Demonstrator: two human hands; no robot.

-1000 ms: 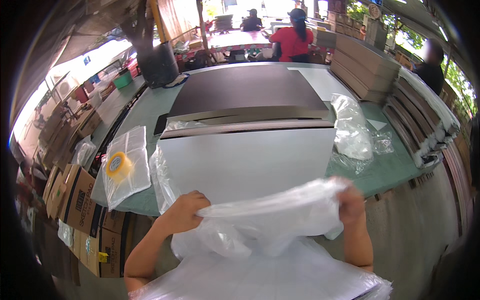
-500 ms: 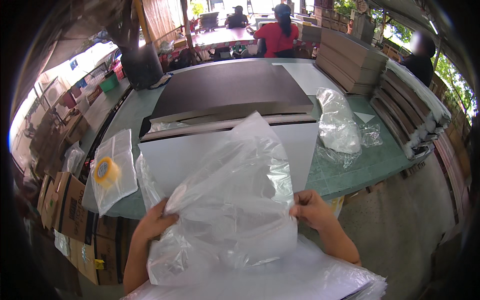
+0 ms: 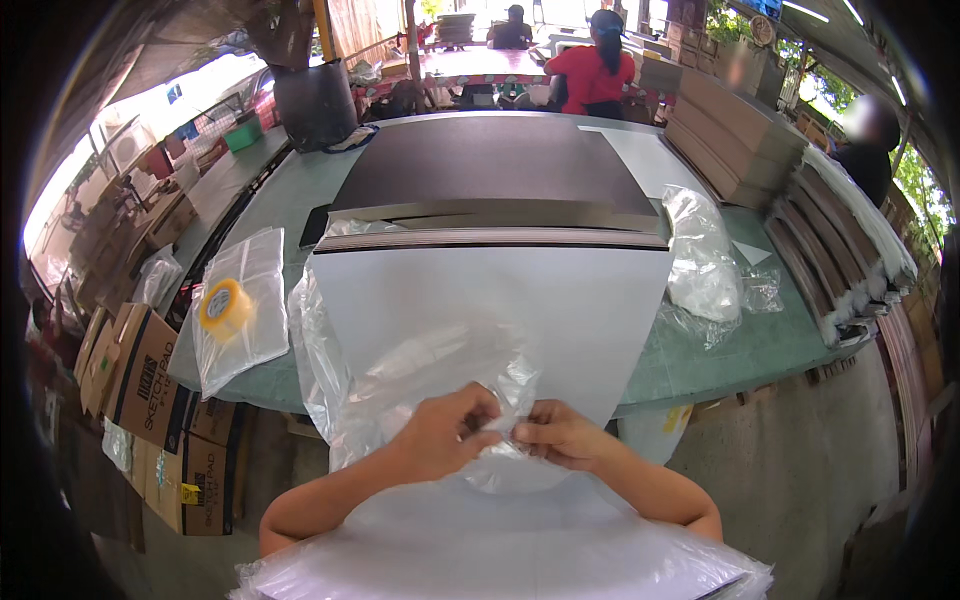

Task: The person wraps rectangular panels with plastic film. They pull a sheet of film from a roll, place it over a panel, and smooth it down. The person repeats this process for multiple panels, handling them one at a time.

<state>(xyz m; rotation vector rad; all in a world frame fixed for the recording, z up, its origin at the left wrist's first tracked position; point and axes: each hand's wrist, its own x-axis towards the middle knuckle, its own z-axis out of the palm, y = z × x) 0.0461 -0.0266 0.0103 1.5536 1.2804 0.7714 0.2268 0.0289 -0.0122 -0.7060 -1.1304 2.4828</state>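
Both hands meet in front of me at a clear plastic bag (image 3: 440, 375), whose film is bunched between them. My left hand (image 3: 448, 430) pinches the film from the left, fingers curled. From the other side my right hand (image 3: 556, 432) grips its edge, thumb against the fingers. Beyond the bag, a stack of white sheets (image 3: 500, 310) hangs over the table's near edge toward me. Below my forearms, more white sheets in plastic (image 3: 480, 550) lie closest to me.
Dark boards (image 3: 500, 170) are piled on the green table (image 3: 650, 375). A tape roll (image 3: 226, 307) rests on flat plastic bags (image 3: 258, 345) at left. Crumpled plastic (image 3: 700, 265) and cardboard stacks (image 3: 735, 140) stand right. Cartons (image 3: 150, 380) sit lower left; people work beyond.
My hands have come together from the bag's two sides. The bag, earlier spread tall between them, is now lower and gathered, uncovering more white sheet. The view has shifted slightly.
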